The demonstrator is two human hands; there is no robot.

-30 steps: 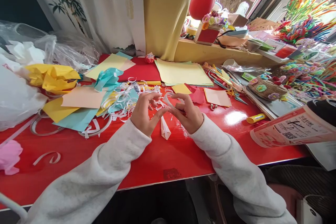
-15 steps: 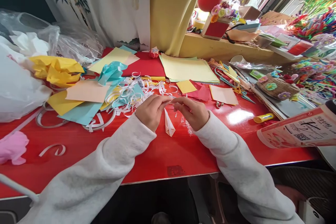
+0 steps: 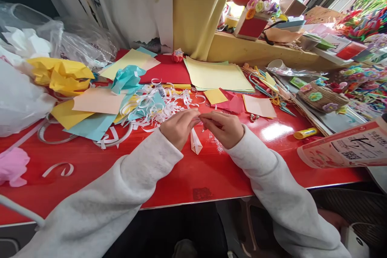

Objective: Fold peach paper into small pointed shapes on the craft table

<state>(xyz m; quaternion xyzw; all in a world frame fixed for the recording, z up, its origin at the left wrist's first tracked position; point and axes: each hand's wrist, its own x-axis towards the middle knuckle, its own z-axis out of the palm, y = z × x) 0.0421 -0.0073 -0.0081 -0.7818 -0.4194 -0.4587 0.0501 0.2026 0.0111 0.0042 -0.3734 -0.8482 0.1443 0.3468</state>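
My left hand and my right hand meet fingertip to fingertip above the red table. Both are closed in a pinch, and whatever lies between the fingertips is too small to make out. Just below them a pale folded paper piece lies on the table, narrow at its top end and wider toward me. Curled white paper strips are heaped beyond my left hand. Past my right hand are a small yellow sheet, red paper and a pale pink square.
At the left are a crumpled yellow paper, tape rings and a pink crumpled piece. Large yellow sheets lie at the back. A cup tilts in from the right, near a yellow tube.
The view has shifted slightly. My hands stay together, with the fingertips a little closer to each other; the folded paper piece remains on the table.
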